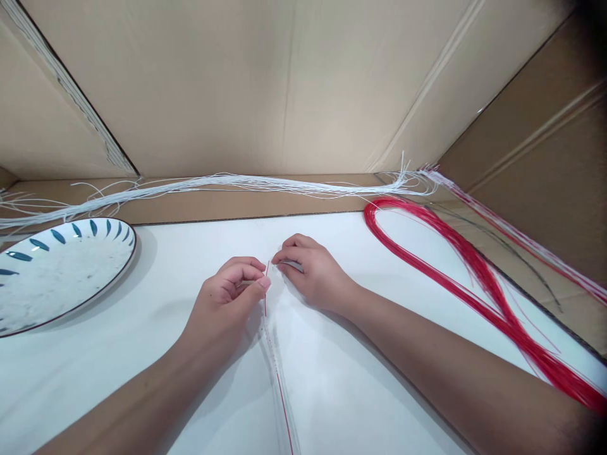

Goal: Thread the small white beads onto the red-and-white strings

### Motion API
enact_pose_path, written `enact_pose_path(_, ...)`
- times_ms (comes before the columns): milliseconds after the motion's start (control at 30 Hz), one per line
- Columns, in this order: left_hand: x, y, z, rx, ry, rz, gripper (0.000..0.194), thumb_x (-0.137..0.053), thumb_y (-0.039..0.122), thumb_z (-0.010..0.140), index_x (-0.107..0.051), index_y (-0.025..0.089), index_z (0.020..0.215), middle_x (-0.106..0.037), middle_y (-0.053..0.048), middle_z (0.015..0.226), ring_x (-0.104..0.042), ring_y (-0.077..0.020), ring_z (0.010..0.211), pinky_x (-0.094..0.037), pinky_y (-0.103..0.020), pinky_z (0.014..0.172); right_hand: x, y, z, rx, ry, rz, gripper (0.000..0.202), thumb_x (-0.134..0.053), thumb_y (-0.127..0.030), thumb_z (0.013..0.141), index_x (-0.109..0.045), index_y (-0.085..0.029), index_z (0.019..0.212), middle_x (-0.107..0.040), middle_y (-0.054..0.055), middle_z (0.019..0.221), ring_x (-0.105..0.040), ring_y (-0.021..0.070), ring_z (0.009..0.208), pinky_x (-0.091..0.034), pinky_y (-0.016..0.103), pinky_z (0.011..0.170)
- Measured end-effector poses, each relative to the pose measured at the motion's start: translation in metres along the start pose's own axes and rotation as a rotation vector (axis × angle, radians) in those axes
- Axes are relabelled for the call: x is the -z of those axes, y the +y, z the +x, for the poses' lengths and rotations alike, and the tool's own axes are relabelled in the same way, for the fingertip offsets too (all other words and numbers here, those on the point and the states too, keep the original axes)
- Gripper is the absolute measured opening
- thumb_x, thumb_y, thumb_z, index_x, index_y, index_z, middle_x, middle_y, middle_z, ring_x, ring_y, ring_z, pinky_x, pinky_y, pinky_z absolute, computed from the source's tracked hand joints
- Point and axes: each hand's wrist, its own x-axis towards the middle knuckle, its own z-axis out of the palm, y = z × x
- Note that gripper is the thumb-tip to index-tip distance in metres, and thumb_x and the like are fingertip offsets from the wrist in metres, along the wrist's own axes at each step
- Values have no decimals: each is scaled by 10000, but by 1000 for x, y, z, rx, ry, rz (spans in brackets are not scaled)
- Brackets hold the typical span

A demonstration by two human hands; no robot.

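A thin red cord (pixel 283 404) runs up the white surface from the bottom edge, with pale, see-through strands or small beads along part of it. Near its upper end, my left hand (pixel 232 287) pinches the cord between thumb and forefinger, and a short red tip sticks up past the fingers. Just right of that tip is my right hand (pixel 310 268), thumb and fingertips brought close together. Whatever these fingertips hold is too small to make out. The two hands are close but apart.
At left stands a white oval plate (pixel 71 278) with blue leaf marks, holding small whitish bits. A bundle of white cords (pixel 265 183) lies along the back. Looped red cords (pixel 427 268) lie at right. Cardboard walls (pixel 237 88) enclose the white surface (pixel 142 303).
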Motion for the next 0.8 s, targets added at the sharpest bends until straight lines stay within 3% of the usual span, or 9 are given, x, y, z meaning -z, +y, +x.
enact_pose_path(300,-1,0,1,5,7,7,215,-747,384,815,-695,215,692,-602,-20,1127,-581,-133,788,-466,-270,646,-2,-1,-3,43,12,-11,167,-593,-53,911,-706,-171,874,-643,87,990,-594,220,959,-500,385,894)
enact_pose_path(400,-1,0,1,13,3,-17,195,-744,356,807,-699,219,675,-599,-16,1140,-596,-140,815,-462,-270,640,0,-6,-4,55,67,39,135,-575,-77,907,-661,-168,857,-642,92,971,-577,225,949,-486,395,875)
enact_pose_path(500,-1,2,-1,13,1,-39,184,-724,301,804,-698,222,640,-612,-15,1168,-627,-177,944,-461,-281,684,3,-12,-5,-18,112,357,64,-614,-160,901,-642,-182,848,-651,61,915,-590,189,856,-488,353,778)
enact_pose_path(633,-1,5,-4,-12,-3,-33,211,-722,283,803,-684,221,606,-622,-17,1278,-618,-236,1133,-472,-349,860,2,-19,-7,-250,25,957,124,-752,-260,834,-665,-176,807,-675,12,768,-611,120,657,-504,282,646)
enact_pose_path(800,-2,5,-4,-14,-33,-113,210,-718,271,795,-675,221,595,-617,-28,1325,-600,-282,1223,-464,-428,992,-1,-21,-8,-321,-60,1278,164,-861,-186,751,-707,-153,799,-725,7,692,-669,100,602,-536,221,598)
